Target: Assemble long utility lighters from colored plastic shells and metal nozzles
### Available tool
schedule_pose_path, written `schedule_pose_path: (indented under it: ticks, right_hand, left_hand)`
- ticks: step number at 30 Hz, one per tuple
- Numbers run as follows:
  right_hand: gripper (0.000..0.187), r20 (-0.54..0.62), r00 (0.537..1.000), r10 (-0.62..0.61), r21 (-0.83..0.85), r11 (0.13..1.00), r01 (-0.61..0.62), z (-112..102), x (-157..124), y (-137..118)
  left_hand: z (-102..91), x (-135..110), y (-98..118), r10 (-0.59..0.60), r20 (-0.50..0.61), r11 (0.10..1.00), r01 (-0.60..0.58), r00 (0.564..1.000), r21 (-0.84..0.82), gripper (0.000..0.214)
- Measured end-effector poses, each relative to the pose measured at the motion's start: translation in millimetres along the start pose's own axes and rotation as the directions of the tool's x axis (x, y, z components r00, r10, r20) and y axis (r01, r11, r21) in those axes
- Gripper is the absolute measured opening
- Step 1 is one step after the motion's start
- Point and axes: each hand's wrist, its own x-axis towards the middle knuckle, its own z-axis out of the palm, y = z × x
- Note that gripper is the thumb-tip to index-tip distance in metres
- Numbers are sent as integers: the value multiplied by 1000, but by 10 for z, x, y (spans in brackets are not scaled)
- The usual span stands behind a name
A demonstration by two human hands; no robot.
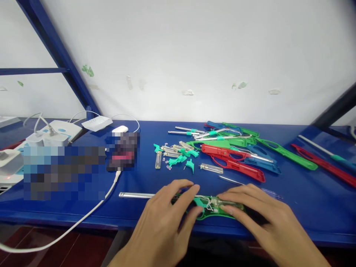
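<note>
Near the front edge of the table, a green half shell (222,216) of a gas lighter lies with its inside facing up. Its metal tube (136,195) points left. My left hand (164,217) grips the shell's left part, with thumb and fingers around the teal trigger (199,202). White wires (208,202) run across the middle of the shell. My right hand (267,211) pinches a clear fuel tank (230,204) at the shell's right part. Fingers partly cover both the shell and the tank.
Loose tanks (211,168), teal triggers (178,160) and metal tubes (185,133) lie beyond my hands. Red half shells (236,163), green and blue ones are heaped at right. A phone (122,152), white cable (97,207) and power strip (59,128) occupy the left.
</note>
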Motion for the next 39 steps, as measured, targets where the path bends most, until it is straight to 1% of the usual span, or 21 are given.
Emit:
schedule_pose_path:
  ticks: [3,5,7,10,12,14,18,24,26,29,32,35,39]
  right_hand:
    - [24,-17,1000,21,-58,998,-22,-9,-21,-5]
    - [26,-16,1000,0,-107,994,-2,-2,-33,-33]
    - [32,17,998,-63,-144,988,64,27,-32,-83]
    - [41,102,983,-150,-152,975,164,110,2,-167]
    - [41,156,972,-177,-135,971,198,173,34,-200]
    - [37,174,966,-192,-115,970,214,221,59,-208]
    - [33,132,970,-203,-94,972,216,253,71,-192]
    - [32,71,971,-228,-69,970,233,260,62,-168]
    - [31,57,970,-238,-69,968,242,269,53,-159]
    - [30,54,974,-221,-84,971,225,282,35,-149]
    - [32,74,978,-195,-104,974,202,288,19,-143]
    - [33,86,978,-192,-118,972,201,286,8,-138]
    - [34,94,978,-187,-124,972,198,282,3,-129]
  left_hand:
    - [-79,30,-66,-28,6,999,28,1000,-16,25]
    - [-119,44,-100,-39,36,998,40,999,-39,23]
    - [-140,47,-119,-48,71,997,52,996,-53,24]
    - [-138,39,-128,-56,106,997,60,993,-40,27]
    - [-124,35,-130,-57,114,997,62,992,-40,27]
    - [-108,37,-130,-56,116,997,62,992,-50,26]
    - [-99,45,-120,-72,126,997,76,989,-33,24]
    - [-106,10,-105,-88,136,996,86,987,17,24]
    - [-95,-9,-107,-86,139,996,79,987,51,28]
    - [-86,-22,-108,-73,153,993,57,986,107,39]
    - [-101,-12,-91,-54,194,989,25,980,149,43]
    - [-129,5,-55,-28,220,987,-9,975,163,40]
    - [-142,25,-19,-8,168,993,-12,986,116,28]
